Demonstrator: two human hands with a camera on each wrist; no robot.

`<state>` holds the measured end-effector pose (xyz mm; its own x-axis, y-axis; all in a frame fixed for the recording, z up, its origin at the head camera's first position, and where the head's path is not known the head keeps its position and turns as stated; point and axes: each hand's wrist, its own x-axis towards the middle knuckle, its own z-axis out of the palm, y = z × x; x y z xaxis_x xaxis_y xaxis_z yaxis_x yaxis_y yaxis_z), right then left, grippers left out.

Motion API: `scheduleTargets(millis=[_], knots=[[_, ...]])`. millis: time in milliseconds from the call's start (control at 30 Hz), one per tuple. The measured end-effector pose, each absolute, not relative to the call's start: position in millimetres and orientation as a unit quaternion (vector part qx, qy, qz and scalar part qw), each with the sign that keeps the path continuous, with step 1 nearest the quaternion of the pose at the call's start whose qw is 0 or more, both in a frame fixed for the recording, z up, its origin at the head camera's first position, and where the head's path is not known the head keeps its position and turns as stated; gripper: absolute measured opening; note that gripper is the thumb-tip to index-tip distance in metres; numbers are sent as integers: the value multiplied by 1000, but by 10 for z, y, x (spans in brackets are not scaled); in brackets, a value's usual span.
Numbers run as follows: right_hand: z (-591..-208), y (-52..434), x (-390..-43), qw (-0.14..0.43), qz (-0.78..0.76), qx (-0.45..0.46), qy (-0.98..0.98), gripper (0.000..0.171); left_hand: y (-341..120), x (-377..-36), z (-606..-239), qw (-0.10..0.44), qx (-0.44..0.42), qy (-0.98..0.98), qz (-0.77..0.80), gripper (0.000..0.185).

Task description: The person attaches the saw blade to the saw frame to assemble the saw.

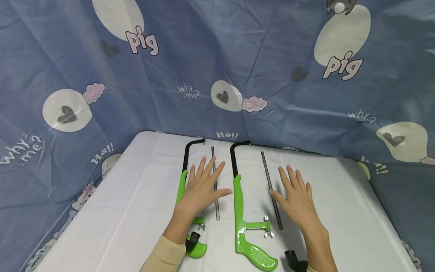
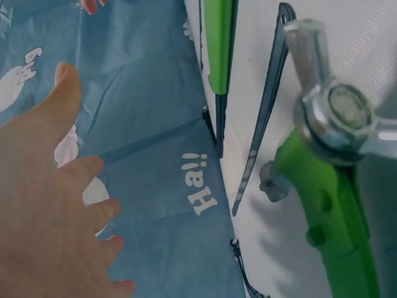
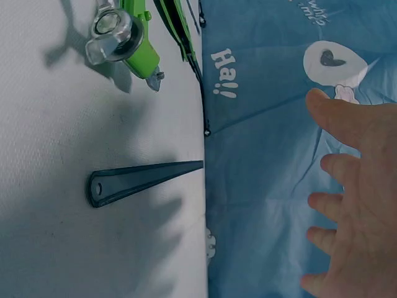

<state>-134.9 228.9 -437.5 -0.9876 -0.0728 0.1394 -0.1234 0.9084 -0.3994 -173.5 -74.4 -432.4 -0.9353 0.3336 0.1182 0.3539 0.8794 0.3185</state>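
Observation:
Two green hacksaw frames lie side by side on a white table (image 1: 340, 204). My left hand (image 1: 202, 185) is spread flat, fingers straight, over the left saw frame (image 1: 181, 185) and its loose blade (image 1: 215, 204). My right hand (image 1: 297, 194) is spread the same way just right of the second loose blade (image 1: 270, 185), with the right saw frame (image 1: 239, 204) to its left. Neither hand holds anything. In the left wrist view the left hand (image 2: 56, 205) sits apart from a wing nut (image 2: 338, 105) and the blade (image 2: 263, 118). The right wrist view shows the right hand (image 3: 360, 186) away from the blade's end (image 3: 142, 180).
A blue cartoon-print cloth (image 1: 217, 56) hangs behind and around the table on all sides. The right saw's wing nut (image 1: 268, 232) and handle (image 1: 258, 257) lie near the front edge. Bare tabletop stretches to the left and right of the saws.

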Motion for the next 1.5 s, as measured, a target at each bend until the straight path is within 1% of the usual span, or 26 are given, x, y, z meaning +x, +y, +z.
scheduleTargets(millis=[367, 700, 1000, 1333, 1500], knots=[[-4387, 2297, -1365, 46, 214, 51, -974, 77, -683, -1710, -4322, 24, -194, -965, -173, 92], [-4441, 2311, -1364, 32, 219, 52, -974, 76, -589, -1685, -4371, 22, -230, -960, -158, 83], [-4466, 2300, -1362, 29, 227, 50, -972, 72, -553, -1648, -4360, -2, -250, -954, -165, 79], [-4454, 2308, -1357, 8, 218, 17, -976, 74, -520, -1631, -4378, -19, -248, -953, -173, 80], [-4438, 2310, -1348, -3, 228, 4, -974, 75, -506, -1630, -4401, -19, -250, -953, -169, 79]])
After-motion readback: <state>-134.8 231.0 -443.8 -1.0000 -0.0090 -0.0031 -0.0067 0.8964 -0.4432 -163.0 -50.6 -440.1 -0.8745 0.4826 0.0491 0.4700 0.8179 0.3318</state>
